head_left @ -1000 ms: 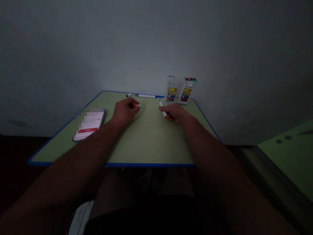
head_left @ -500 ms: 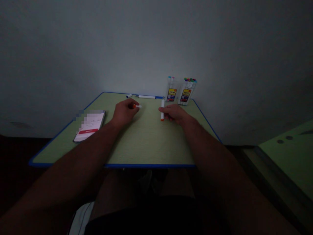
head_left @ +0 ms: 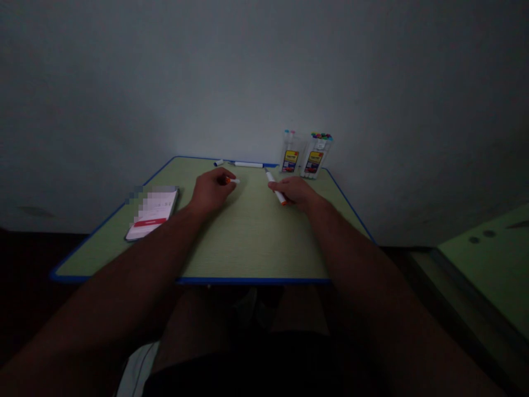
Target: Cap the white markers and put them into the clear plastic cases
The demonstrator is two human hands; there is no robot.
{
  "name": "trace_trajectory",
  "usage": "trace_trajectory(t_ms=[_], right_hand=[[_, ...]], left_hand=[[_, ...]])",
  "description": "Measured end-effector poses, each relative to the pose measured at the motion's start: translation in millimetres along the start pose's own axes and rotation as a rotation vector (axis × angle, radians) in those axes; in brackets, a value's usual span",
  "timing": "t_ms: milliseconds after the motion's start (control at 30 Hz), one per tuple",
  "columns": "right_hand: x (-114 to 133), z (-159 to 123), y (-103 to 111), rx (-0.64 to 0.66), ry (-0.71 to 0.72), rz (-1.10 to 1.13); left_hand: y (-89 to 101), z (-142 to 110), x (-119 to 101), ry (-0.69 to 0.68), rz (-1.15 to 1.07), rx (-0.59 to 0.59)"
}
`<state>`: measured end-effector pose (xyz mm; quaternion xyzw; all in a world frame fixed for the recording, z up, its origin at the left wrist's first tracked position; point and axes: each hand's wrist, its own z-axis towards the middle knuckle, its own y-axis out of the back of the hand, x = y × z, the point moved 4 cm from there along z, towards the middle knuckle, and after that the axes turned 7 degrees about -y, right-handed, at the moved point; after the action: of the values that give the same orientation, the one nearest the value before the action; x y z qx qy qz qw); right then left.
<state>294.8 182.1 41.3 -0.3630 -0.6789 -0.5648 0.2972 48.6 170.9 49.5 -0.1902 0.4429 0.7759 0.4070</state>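
Pinched in the fingers of my left hand (head_left: 210, 186) is a small white-and-orange marker cap (head_left: 232, 181), its white end facing right. My right hand (head_left: 295, 190) is closed on a white marker (head_left: 276, 187) with an orange end. The marker's bare tip points up and to the left, and its orange end lies near my fingers. Both hands are over the pale green table (head_left: 248, 242), a short gap between them. Behind them, near the far edge, lie an uncapped white marker (head_left: 248, 164) with a blue end and a loose blue-and-white cap (head_left: 219, 163).
Two clear marker cases stand at the back right: one case (head_left: 290, 160) shows two markers, the other case (head_left: 314, 161) several. A phone (head_left: 152, 212) with a lit screen lies at the left. A grey wall (head_left: 256, 77) rises behind the table's blue edge.
The marker in my right hand has turned from nearly straight to slanted, its tip swinging left and its orange end right. My left hand with the cap has hardly moved.
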Motion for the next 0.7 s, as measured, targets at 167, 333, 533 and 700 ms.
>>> trace_trajectory(t_ms=[167, 333, 533, 700], right_hand=[[3.0, -4.1, -0.2, 0.004, -0.013, -0.022], [2.9, -4.7, -0.8, 0.013, -0.013, -0.035], [-0.1, -0.3, -1.6, 0.023, -0.006, -0.017], [0.0, 0.0, -1.7, 0.029, 0.014, 0.013]], left_hand=[[0.4, 0.4, -0.5, 0.005, 0.009, -0.006], [-0.1, 0.7, -0.6, 0.027, -0.010, -0.016], [-0.8, 0.3, -0.8, 0.037, -0.033, -0.005], [-1.0, 0.8, 0.9, 0.045, -0.030, -0.011]])
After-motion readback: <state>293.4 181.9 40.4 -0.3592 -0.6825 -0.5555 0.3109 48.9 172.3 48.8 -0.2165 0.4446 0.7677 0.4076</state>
